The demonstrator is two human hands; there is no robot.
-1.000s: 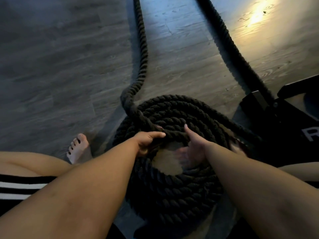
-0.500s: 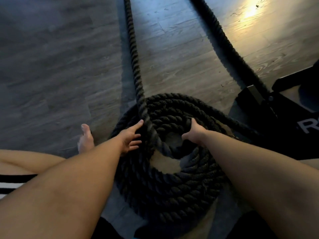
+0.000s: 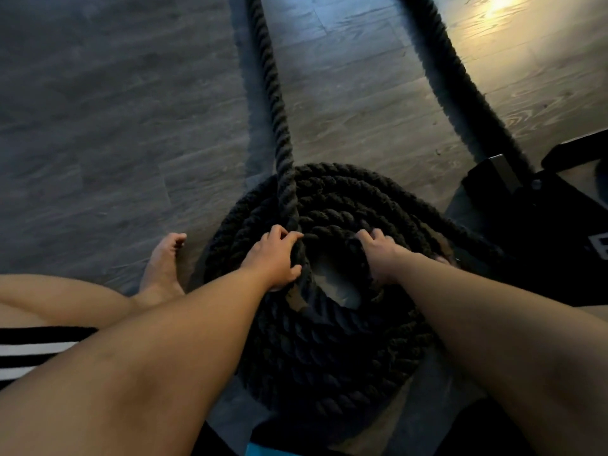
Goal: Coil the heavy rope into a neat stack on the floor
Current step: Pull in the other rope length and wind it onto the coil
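Note:
A thick black twisted rope lies coiled in a round stack on the wooden floor in front of me. Its free length runs straight away from the coil to the top of the view. My left hand grips this strand where it meets the coil's inner left edge, fingers curled round it. My right hand holds the inner ring of the coil on the right side, fingers hooked over the rope. A patch of floor shows in the coil's hollow centre.
A second stretch of rope runs diagonally at upper right to a black metal anchor frame. My bare left foot stands just left of the coil, my knee below it. Wooden floor extends left and ahead.
The free strand swung from a bend at the left to a straight line over the coil. My left hand closed round it; my right hand shifted along the inner ring.

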